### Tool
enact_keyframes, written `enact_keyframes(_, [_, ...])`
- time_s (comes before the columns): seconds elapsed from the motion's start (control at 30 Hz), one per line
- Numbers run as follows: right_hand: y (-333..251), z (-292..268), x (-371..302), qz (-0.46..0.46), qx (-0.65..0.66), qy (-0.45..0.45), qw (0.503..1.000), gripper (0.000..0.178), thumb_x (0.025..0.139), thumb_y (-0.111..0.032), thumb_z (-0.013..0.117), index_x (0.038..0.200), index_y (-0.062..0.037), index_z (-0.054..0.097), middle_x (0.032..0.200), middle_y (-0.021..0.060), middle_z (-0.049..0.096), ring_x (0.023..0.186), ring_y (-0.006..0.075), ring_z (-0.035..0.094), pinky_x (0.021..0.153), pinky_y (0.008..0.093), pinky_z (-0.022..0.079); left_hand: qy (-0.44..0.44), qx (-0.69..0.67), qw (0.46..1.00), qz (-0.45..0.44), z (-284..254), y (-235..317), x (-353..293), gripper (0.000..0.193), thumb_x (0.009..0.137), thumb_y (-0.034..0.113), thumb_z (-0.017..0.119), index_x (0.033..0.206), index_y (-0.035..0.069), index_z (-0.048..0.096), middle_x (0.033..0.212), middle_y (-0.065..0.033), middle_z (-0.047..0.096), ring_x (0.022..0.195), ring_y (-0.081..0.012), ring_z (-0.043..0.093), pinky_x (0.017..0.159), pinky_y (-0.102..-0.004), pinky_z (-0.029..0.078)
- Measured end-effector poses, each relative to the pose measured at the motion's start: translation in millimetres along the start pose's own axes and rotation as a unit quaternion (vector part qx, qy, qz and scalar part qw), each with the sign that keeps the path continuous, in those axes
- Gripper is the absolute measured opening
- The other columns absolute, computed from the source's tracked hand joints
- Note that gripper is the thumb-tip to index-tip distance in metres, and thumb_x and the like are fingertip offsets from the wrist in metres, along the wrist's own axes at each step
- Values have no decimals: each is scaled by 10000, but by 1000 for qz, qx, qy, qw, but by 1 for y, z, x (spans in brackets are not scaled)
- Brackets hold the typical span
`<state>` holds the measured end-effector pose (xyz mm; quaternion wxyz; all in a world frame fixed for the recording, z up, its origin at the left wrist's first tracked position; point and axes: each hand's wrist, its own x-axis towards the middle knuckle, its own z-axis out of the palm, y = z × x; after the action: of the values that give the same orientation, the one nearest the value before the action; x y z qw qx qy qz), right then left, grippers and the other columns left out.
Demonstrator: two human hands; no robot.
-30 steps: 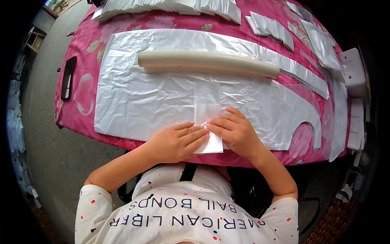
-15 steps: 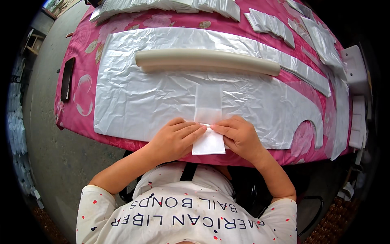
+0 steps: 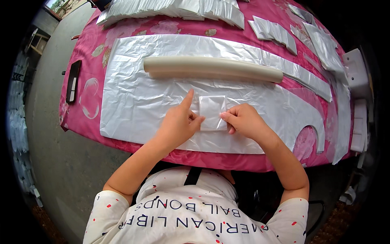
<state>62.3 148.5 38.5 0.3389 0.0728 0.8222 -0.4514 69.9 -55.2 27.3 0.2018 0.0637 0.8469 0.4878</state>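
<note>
A folded white plastic sheet [image 3: 213, 110], now a small near-square packet, lies on the large white plastic sheet that covers the near part of the table. My right hand [image 3: 243, 121] pinches the packet's right edge between thumb and fingers. Along its left edge is my left hand [image 3: 178, 122], the index finger stretched forward and the thumb apart from it, its tip beside the packet's lower left side. The other left fingers are curled and partly hidden. Beyond the packet rests a long beige tube [image 3: 211, 70], lying crosswise on the large sheet [image 3: 134, 114].
Rows of folded white packets [image 3: 174, 9] line the far edge, with a smaller fanned stack [image 3: 274, 34] at the far right. A dark narrow tray [image 3: 73, 81] lies at the left on the pink flowered tablecloth [image 3: 87, 65]. White plastic boxes [image 3: 357, 73] stand beyond the right edge.
The long plastic strip has been folded into a shorter packet and sits farther from the table's front edge. My left hand has let its pinch go, and both hands have moved forward.
</note>
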Motion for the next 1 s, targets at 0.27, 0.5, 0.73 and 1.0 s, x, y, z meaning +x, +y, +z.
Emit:
enact_keyframes(0.27, [0, -5, 7, 41, 43, -15, 998, 309, 854, -246, 575, 676, 5, 608, 613, 55, 595, 507, 121, 592, 495, 257, 441, 110, 243, 942, 203, 8, 4, -10, 581, 779, 118, 650, 1276, -58, 408, 945, -139, 608, 820, -251, 620, 709, -314, 496])
enact_keyframes(0.5, [1, -2, 10, 43, 58, -5, 997, 296, 849, -240, 565, 691, 5, 612, 614, 54, 596, 515, 127, 599, 488, 265, 440, 58, 310, 894, 318, 40, -1, -1, 693, 768, 287, 636, 1300, -64, 365, 1340, -208, 379, 1260, -341, 354, 1041, -440, 285])
enact_keyframes(0.73, [2, -1, 10, 41, 41, 1, 998, 290, 816, -230, 576, 658, 11, 611, 589, 63, 595, 507, 121, 598, 497, 266, 449, 47, 339, 906, 249, 54, -13, 8, 1026, 755, 600, 544, 1369, -120, 147, 1441, -274, 175, 1370, -372, 129, 1108, -466, 68])
enact_keyframes(1.0, [0, 12, -17, -95, -185, 144, 967, 192, 678, -183, 679, 687, 0, 620, 611, 98, 614, 562, 236, 603, 544, 331, 472, 41, 345, 903, 251, 53, -14, 7, 1064, 742, 640, 521, 1372, -124, 132, 1452, -276, 134, 1376, -378, 83, 1107, -467, 34])
